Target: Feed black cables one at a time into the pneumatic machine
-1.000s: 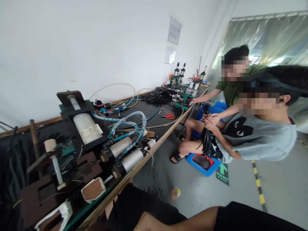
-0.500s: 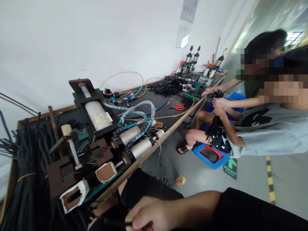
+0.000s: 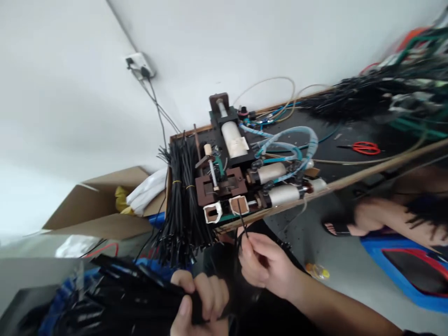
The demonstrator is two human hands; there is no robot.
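Observation:
My left hand (image 3: 199, 298) grips a thick bundle of black cables (image 3: 126, 289) low in the view. My right hand (image 3: 264, 263) pinches a single black cable (image 3: 242, 219), whose upper end reaches the white-rimmed openings at the front of the pneumatic machine (image 3: 241, 182). That machine sits on the workbench (image 3: 350, 182) with silver cylinders and blue hoses. A tied bundle of black cables (image 3: 184, 196) lies on the bench at the machine's left, hanging over the edge.
Red scissors (image 3: 366, 148) lie on the bench to the right, beyond them a heap of black cables (image 3: 350, 100). A cardboard box (image 3: 101, 205) stands at the left. Another person's leg and sandal (image 3: 353, 226) and a blue bin (image 3: 402, 266) are at the right. A small bottle (image 3: 317, 270) lies on the floor.
The view has swung left and down, away from the two seated people. Both my hands have come into sight, the left on the cable bundle, the right lifting one cable toward the machine.

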